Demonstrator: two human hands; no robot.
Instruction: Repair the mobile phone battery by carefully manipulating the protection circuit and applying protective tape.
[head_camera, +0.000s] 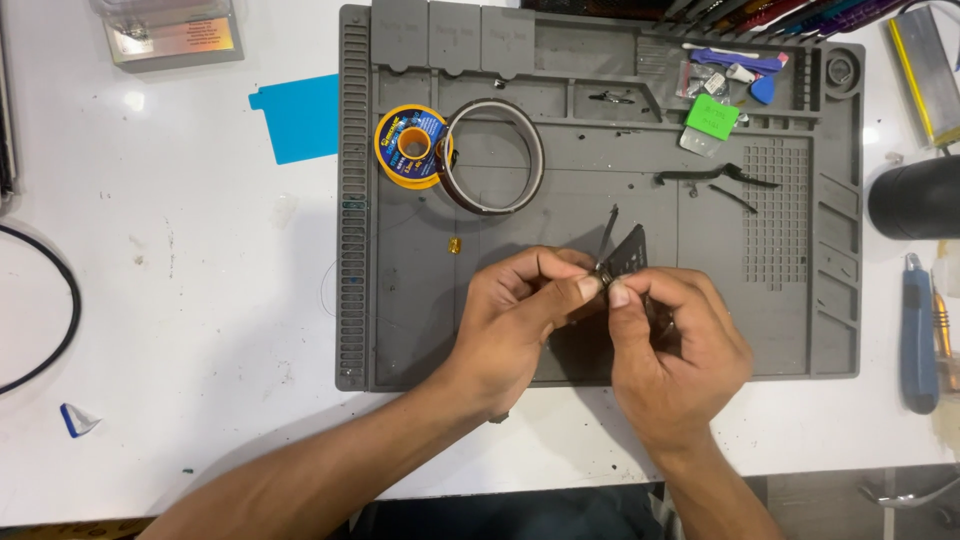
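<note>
Over the lower middle of the grey work mat (400, 330), a small dark flat part (628, 252) is pinched between both hands. The left hand (520, 320) is closed on it from the left with thumb and forefinger, and the right hand (675, 350) is clamped on it from the right, fingertips nearly touching the other hand's. What the part is exactly can't be made out, too much of it is hidden by the fingers. It's held just above the mat, tilted up and away.

A thin dark strip (608, 228) is seen just beside the part, and a tiny gold bit (454, 245) lies on the mat to the left. Further up, a brown tape roll (495, 155) is touching a yellow-and-blue spool (411, 145). Black tweezers (715, 175) and a green tab (711, 118) sit toward the mat's upper right. Off the mat, a blue sheet (300, 115) rests on the white worktop (180, 300), and a blue-handled tool (917, 335) is found at the far right.
</note>
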